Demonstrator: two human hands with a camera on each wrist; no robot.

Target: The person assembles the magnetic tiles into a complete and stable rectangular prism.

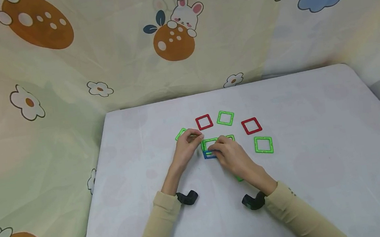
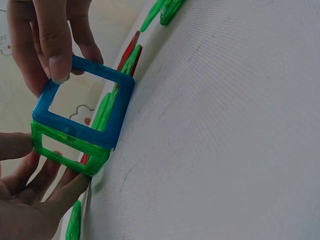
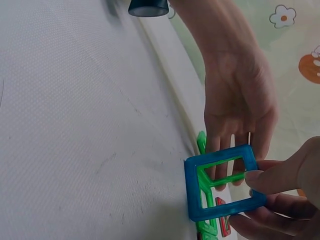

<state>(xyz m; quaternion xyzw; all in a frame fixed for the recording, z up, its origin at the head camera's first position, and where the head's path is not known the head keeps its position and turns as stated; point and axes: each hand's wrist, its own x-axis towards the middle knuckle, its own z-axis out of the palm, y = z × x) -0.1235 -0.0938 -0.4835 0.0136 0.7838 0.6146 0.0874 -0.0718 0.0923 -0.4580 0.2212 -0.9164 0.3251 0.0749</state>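
Observation:
My right hand (image 1: 232, 157) pinches a blue square magnetic tile frame (image 3: 192, 187) by one side, between thumb and fingers. The blue frame stands upright on its edge at the near side of a green tile frame (image 1: 209, 140); in the left wrist view their edges meet. My left hand (image 1: 187, 147) is at the left end of the green frame. Its thumb and fingertips come right up to the green edges in the left wrist view, fingers fairly straight in the right wrist view. Another green frame (image 1: 230, 137) shows partly behind my right hand.
Around the middle lie a red square frame (image 1: 204, 122), a green one (image 1: 225, 118), a second red one (image 1: 251, 126) and another green one (image 1: 263, 145). My left hand partly covers a green piece (image 1: 179, 133); a green corner (image 1: 239, 178) shows beneath my right wrist. A patterned cloth (image 1: 126, 63) hangs behind the table.

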